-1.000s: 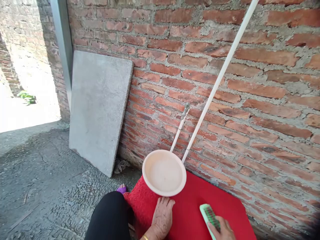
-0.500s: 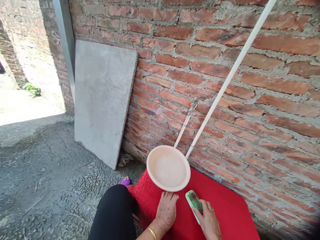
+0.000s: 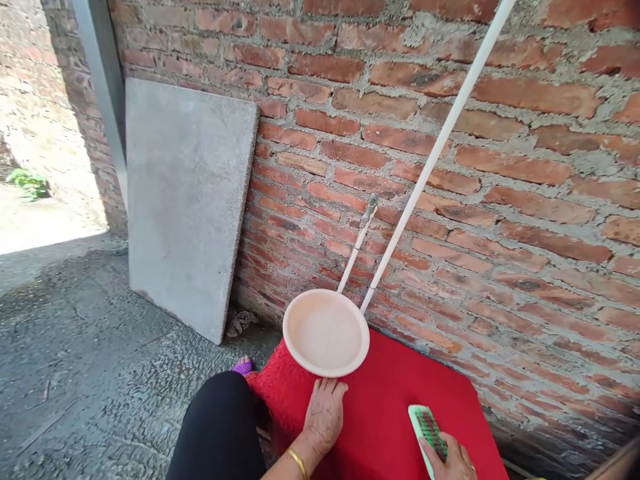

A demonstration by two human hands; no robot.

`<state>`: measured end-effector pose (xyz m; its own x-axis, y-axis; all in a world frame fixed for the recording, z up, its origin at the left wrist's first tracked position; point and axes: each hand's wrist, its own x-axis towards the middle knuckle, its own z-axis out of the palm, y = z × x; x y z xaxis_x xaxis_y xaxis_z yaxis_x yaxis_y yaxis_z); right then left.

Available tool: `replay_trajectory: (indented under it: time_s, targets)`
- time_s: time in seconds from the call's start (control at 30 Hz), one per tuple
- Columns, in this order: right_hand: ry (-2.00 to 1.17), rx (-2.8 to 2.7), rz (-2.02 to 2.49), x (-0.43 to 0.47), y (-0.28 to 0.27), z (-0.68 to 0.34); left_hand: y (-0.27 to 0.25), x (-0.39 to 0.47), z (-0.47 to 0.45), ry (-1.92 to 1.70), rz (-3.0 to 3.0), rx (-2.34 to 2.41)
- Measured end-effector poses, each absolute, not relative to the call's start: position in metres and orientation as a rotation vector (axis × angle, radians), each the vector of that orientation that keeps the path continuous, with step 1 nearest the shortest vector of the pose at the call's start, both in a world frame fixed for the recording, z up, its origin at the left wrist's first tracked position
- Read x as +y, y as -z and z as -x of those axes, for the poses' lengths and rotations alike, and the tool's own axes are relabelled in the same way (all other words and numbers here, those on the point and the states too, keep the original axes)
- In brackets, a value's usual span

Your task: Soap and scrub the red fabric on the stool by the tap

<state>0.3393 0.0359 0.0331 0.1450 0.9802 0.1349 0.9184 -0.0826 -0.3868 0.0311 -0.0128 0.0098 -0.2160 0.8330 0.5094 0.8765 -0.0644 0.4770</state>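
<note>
My right hand (image 3: 454, 460) grips a green scrubbing brush (image 3: 425, 427) over the right part of a red cloth (image 3: 385, 393). The brush's dark and green bristles show on its upper side, and the hand is partly cut off by the bottom edge. My left hand (image 3: 325, 410) lies flat on the cloth, fingers stretched toward a pale pink basin (image 3: 295, 350). Its fingertips are at the basin's near rim; whether they touch it I cannot tell. The basin looks to hold cloudy water. A gold bangle (image 3: 297, 461) circles my left wrist.
A brick wall (image 3: 525, 160) rises behind the cloth. Against it stand a long white pipe (image 3: 440, 147) and a shorter pipe with a tap (image 3: 369, 207). A grey slab (image 3: 185, 200) leans at the left. My black-clad knee (image 3: 220, 427) is beside the cloth.
My right hand has moved the brush to the right and nearer me across the cloth. The left hand stays by the basin. The whole view has shifted slightly.
</note>
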Motion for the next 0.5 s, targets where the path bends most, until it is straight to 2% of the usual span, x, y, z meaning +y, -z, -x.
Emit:
replay_trajectory:
  time_s: [0.27, 0.5]
  targets:
    - [-0.244, -2.167, 1.798, 0.010, -0.053, -0.223, -0.004, -0.014, -0.026, 1.200, 1.919, -2.020]
    - [-0.222, -2.334, 1.832, 0.011, -0.067, -0.161, -0.005, -0.013, -0.024, 1.162, 1.944, -1.955]
